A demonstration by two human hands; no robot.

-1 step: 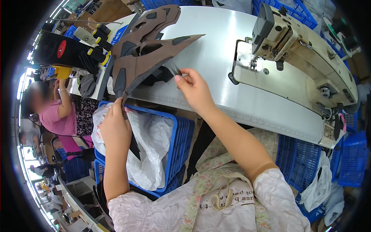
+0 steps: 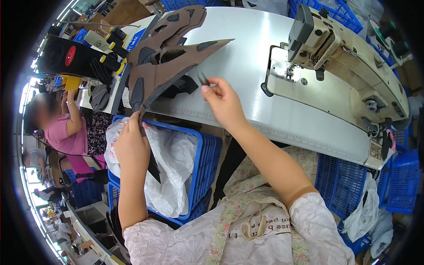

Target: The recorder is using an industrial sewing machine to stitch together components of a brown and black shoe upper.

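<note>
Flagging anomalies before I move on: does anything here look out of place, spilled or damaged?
No spill or damage stands out; the brown piece looks sound. Slightly untidy: the white plastic bag lies crumpled in the blue crate, and a dark pointed strip hangs over it below the left hand.

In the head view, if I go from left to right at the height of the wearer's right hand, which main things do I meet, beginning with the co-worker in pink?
Co-worker, brown piece, right hand, sewing machine.
</note>
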